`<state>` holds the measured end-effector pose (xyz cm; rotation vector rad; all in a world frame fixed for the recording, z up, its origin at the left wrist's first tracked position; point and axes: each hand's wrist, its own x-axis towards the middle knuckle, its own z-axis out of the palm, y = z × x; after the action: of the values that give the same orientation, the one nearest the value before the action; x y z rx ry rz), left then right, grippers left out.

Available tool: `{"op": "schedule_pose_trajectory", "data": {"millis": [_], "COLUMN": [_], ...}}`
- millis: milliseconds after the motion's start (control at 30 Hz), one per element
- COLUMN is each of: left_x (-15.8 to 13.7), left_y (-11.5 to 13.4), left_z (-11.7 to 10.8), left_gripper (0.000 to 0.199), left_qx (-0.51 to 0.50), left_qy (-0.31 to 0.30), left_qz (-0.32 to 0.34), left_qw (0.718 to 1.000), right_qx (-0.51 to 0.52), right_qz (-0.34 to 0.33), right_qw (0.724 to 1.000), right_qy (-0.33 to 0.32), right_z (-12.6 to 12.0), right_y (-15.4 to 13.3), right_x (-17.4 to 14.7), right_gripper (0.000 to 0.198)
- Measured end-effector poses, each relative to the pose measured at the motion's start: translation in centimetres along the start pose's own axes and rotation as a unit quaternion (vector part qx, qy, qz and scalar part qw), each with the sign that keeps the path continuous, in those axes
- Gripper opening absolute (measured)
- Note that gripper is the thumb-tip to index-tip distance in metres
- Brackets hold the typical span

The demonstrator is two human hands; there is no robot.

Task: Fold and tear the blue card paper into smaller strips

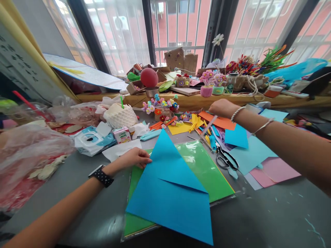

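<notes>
A large blue sheet of paper [178,199] lies over a green pack of paper [207,165] in a clear sleeve. It has a pointed top and a folded flap with a slanting edge across its middle. At its upper left edge, my left hand [136,157] pinches the paper between thumb and fingers. My right hand [221,107] is closed above the pile of coloured scraps, farther back on the right. A pale, translucent strip [209,126] runs down from its fingers; its exact kind is unclear. Black-handled scissors [226,156] lie below that hand, beside the scraps.
Blue and pink paper sheets [274,172] spread to the right. Left of the paper stand a wipes pack [91,137], a small drink carton [122,135] and a peeled coconut [121,116]. Plastic bags [33,148] cover the far left. Craft flowers [160,105] stand near the cluttered windowsill.
</notes>
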<state>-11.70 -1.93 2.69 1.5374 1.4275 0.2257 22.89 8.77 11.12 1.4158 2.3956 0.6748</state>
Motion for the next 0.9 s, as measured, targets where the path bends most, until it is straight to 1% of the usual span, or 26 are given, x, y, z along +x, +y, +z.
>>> {"op": "schedule_pose_trajectory", "data": {"millis": [100,167,200,267,367,433,500,600,733,800,900], "left_x": [1.0,2.0,2.5,3.5,4.5,4.9,5.0,5.2,5.6,5.8,6.3], "left_y": [0.7,1.2,1.5,2.0,2.6,3.0,3.3,3.6,3.8,3.8,3.8], "left_z": [-0.8,-1.2,-1.3,-1.4,-1.4,-1.3,-1.4,-1.5,-1.7,-1.8,-1.9], "left_gripper": [0.035,0.035,0.036,0.035,0.027,0.023,0.021,0.020,0.018,0.019,0.017], "left_qx": [0.056,0.097,0.115,0.138,0.173,0.192,0.204,0.210,0.187,0.176,0.177], "left_qy": [0.001,0.010,0.013,0.024,0.029,0.028,0.017,-0.001,-0.016,-0.023,-0.033], "left_qz": [0.022,0.041,0.048,0.046,0.031,0.021,0.015,0.002,-0.032,-0.046,-0.061], "left_qw": [0.998,0.994,0.992,0.989,0.984,0.981,0.979,0.978,0.982,0.983,0.982], "right_qx": [0.006,0.035,0.059,0.109,0.199,0.209,0.194,0.192,0.207,0.200,0.181], "right_qz": [0.068,0.092,0.097,0.075,0.005,-0.032,-0.068,-0.083,-0.105,-0.134,-0.155], "right_qw": [0.997,0.994,0.992,0.990,0.979,0.977,0.978,0.976,0.967,0.962,0.961], "right_qy": [0.023,0.043,0.050,0.049,0.036,0.019,0.028,0.058,0.105,0.126,0.138], "right_z": [-1.2,-1.1,-0.8,0.4,2.5,3.5,3.9,3.8,3.5,3.4,3.0], "right_y": [1.9,1.5,0.7,-1.9,-7.2,-10.2,-12.1,-13.1,-14.4,-15.5,-17.1], "right_x": [-1.4,-2.4,-2.9,-4.0,-6.1,-7.3,-7.9,-7.4,-4.7,-3.3,-1.8], "right_gripper": [0.023,0.021,0.021,0.020,0.012,0.009,0.010,0.010,0.014,0.017,0.018]}}
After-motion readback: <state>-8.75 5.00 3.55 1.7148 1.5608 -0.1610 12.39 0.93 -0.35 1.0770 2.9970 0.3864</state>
